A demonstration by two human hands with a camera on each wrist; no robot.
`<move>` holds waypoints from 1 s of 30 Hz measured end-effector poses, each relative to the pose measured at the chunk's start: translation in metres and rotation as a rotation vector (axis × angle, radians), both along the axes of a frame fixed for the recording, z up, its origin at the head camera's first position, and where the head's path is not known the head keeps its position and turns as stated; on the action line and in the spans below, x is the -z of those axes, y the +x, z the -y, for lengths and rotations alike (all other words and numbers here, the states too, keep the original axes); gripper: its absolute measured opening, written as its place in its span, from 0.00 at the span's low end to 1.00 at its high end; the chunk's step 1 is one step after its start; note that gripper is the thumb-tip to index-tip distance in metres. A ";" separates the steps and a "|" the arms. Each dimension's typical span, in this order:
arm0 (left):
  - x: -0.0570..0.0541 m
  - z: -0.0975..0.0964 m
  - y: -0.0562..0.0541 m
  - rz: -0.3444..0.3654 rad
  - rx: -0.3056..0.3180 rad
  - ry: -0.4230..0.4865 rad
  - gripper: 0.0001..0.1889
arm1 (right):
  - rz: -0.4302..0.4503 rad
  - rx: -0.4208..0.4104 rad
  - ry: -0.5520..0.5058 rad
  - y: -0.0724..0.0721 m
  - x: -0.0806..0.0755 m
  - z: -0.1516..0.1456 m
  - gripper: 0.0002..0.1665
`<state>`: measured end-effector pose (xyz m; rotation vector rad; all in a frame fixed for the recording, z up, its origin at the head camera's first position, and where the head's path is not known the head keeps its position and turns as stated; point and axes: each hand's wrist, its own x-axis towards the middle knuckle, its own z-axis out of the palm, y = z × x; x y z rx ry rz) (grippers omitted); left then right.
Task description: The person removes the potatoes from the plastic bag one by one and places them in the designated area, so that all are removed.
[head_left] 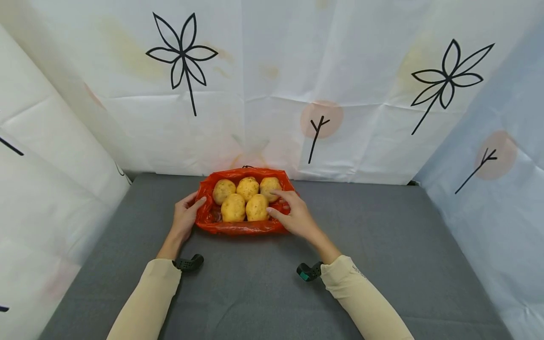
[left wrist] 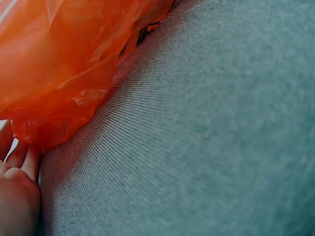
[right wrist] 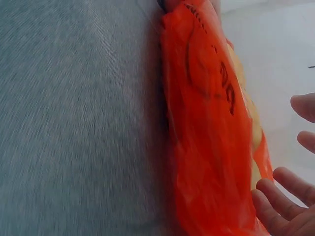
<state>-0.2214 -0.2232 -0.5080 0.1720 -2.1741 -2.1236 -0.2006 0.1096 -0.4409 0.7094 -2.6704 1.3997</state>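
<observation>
A red plastic bag [head_left: 240, 229], its top folded wide, stands on the grey table with several yellow potatoes [head_left: 233, 208] inside. At its left end, my left hand [head_left: 183, 218] holds the side of the bag, thumb over the rim and fingers along the outside. My right hand [head_left: 297, 217] hovers at the right end with fingers spread, close to the rightmost potatoes. The right wrist view shows the thumb and fingers of that hand [right wrist: 290, 206] apart, with dark marks printed on the bag. Few left fingers show in the left wrist view, by the bag's lower corner.
A grey cloth [head_left: 255, 288] covers the table. White patterned sheets [head_left: 272, 85] hang behind and on both sides, and the bag stands near the back one. Each wrist wears a dark band [head_left: 189, 263].
</observation>
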 end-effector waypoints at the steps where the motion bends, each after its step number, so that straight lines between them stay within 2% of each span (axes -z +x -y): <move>1: 0.000 0.000 0.000 0.001 0.001 0.001 0.26 | 0.003 -0.004 -0.014 -0.002 0.001 0.003 0.31; 6: -0.002 0.000 0.001 0.008 0.000 0.002 0.26 | 0.026 -0.019 -0.059 -0.007 0.009 0.017 0.29; 13: -0.002 -0.002 0.000 0.010 -0.003 -0.009 0.26 | 0.105 -0.028 -0.065 -0.004 0.019 0.029 0.30; 22: -0.001 -0.001 -0.001 0.014 -0.001 -0.031 0.26 | 0.077 0.011 0.027 -0.002 0.031 0.040 0.35; 30: 0.000 -0.001 -0.002 0.017 -0.010 -0.030 0.25 | 0.069 0.025 -0.018 0.002 0.026 0.042 0.36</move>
